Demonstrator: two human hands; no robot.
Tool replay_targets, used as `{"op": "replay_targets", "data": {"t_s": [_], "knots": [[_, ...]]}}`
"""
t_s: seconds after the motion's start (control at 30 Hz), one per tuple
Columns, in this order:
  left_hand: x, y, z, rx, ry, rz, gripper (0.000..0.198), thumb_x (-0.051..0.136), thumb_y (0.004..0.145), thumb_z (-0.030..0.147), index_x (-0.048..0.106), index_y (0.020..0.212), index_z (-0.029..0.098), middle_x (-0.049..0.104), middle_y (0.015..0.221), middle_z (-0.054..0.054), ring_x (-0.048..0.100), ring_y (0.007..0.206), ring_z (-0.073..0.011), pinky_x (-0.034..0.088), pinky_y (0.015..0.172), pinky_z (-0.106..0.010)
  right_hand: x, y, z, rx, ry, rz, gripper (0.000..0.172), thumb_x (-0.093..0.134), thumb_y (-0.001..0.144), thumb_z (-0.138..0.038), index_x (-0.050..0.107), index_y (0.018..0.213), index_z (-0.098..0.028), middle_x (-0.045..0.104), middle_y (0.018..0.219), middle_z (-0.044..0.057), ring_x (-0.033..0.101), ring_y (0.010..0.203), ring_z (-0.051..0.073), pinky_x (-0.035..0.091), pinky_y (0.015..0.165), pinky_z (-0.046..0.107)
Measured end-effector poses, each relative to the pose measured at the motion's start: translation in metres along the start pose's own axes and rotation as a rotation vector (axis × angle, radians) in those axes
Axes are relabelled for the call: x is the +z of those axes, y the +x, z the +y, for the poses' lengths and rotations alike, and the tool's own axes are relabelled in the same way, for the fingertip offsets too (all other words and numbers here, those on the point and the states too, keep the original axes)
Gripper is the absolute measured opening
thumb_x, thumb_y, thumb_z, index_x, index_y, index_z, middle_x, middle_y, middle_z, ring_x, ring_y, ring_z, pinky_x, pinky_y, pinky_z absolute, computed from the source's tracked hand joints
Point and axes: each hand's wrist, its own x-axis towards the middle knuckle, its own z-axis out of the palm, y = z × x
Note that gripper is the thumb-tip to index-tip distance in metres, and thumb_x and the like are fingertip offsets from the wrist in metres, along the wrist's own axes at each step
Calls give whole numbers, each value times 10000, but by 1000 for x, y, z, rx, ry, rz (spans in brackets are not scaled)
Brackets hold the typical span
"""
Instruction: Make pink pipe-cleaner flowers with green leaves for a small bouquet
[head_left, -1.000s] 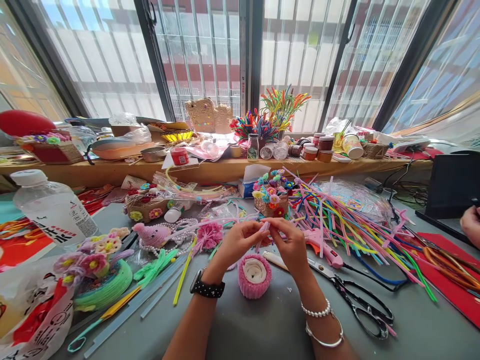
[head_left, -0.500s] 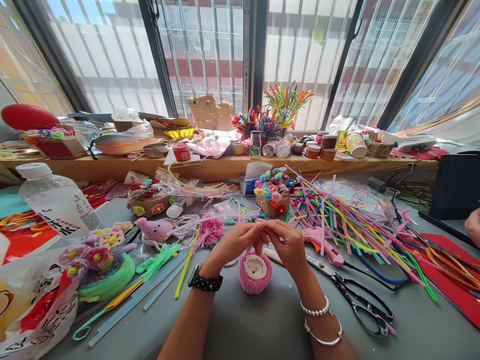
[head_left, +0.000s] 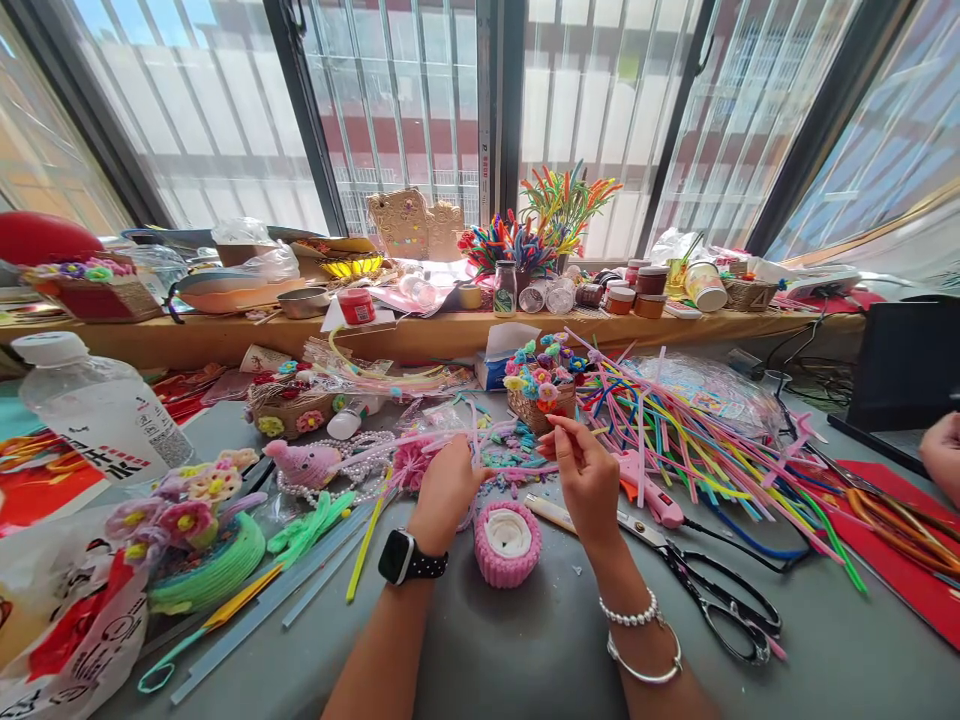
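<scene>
A small round pink pot [head_left: 508, 560], its wall made of ribbed fuzzy stems and a white coil inside, stands upright on the grey table below my hands. My left hand [head_left: 448, 488] reaches over pink pipe cleaners beside a pink pompom [head_left: 412, 466]; most of its fingers are hidden behind the hand. By its thumb, a pink pipe cleaner [head_left: 525, 470] stretches right. My right hand [head_left: 586, 478] is raised to the right of the pot, thumb and fingertips pinched together. Whatever lies in that pinch is too small to make out. Neither hand touches the pot.
Scissors [head_left: 694, 575] and a pink glue gun [head_left: 651, 490] lie to the right, near a heap of pipe cleaners [head_left: 690, 430]. Glue sticks [head_left: 262, 610], a green flower basket [head_left: 210, 560] and a bottle [head_left: 97, 410] are left. Another person's hand [head_left: 941, 450] shows at the right edge.
My hands were together above the pot and have come apart. The left moved leftward towards the pink pipe cleaners; the right lifted slightly, still pinched. The pot stays on the table.
</scene>
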Motion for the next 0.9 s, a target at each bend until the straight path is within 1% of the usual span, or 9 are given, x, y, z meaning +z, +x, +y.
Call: {"op": "replay_targets", "data": {"t_s": [0.17,0.23,0.3,0.37,0.43,0.5,0.67,0.77,0.9], "knots": [[2,1,-1,-27,11,21,115,479,639,77,457,701,172,545,624,-34,533,621,-182,348,564,-266,1,0,2,-1,-5,-44,226,421,800,-289,572,932,-184,617,723,48,600,614,163,495,598,298],[-7,2,1,-11,-77,136,105,456,662,100,465,735,175,528,616,-12,519,603,-163,359,578,-264,1,1,2,34,27,-38,228,428,796,-301,572,929,-183,617,723,48,600,614,163,498,597,300],[-18,2,4,7,-273,319,103,466,687,165,475,788,184,514,631,14,487,545,-127,365,568,-251,2,2,3,102,108,-42,230,449,783,-325,575,914,-184,619,720,45,602,615,164,502,593,302],[-29,0,10,-4,-552,380,142,506,690,255,488,813,187,511,642,28,458,498,-97,365,530,-227,3,3,3,184,228,-80,234,485,758,-354,592,871,-179,623,706,41,600,615,164,507,592,303],[-36,-4,16,40,-899,293,212,542,676,299,496,842,176,524,673,19,491,566,-95,378,546,-206,4,4,2,254,352,-141,241,525,727,-370,615,826,-171,626,686,33,596,608,158,507,593,299],[-38,-7,20,60,-1150,124,230,570,662,295,506,844,169,509,655,26,473,557,-77,364,525,-183,4,4,1,307,462,-201,247,565,696,-368,631,827,-169,630,678,22,590,600,147,501,588,289],[-29,-10,27,56,-1364,-446,175,596,635,231,531,787,175,436,565,57,367,452,-35,285,436,-160,4,3,0,351,699,-238,251,620,659,-316,633,880,-198,615,655,-13,529,536,85,454,543,227],[-25,-10,32,42,-1375,-509,138,582,655,259,536,744,164,442,547,46,346,439,-39,253,413,-169,2,4,0,373,741,-147,205,623,643,-354,652,746,-180,575,564,-22,481,474,72,409,474,207],[-28,-12,35,27,-1394,-388,180,569,676,273,560,811,154,544,637,7,347,446,-39,273,428,-186,1,7,-1,432,709,-30,232,640,611,-385,647,666,-160,550,522,-22,452,441,71,377,434,208]]}}
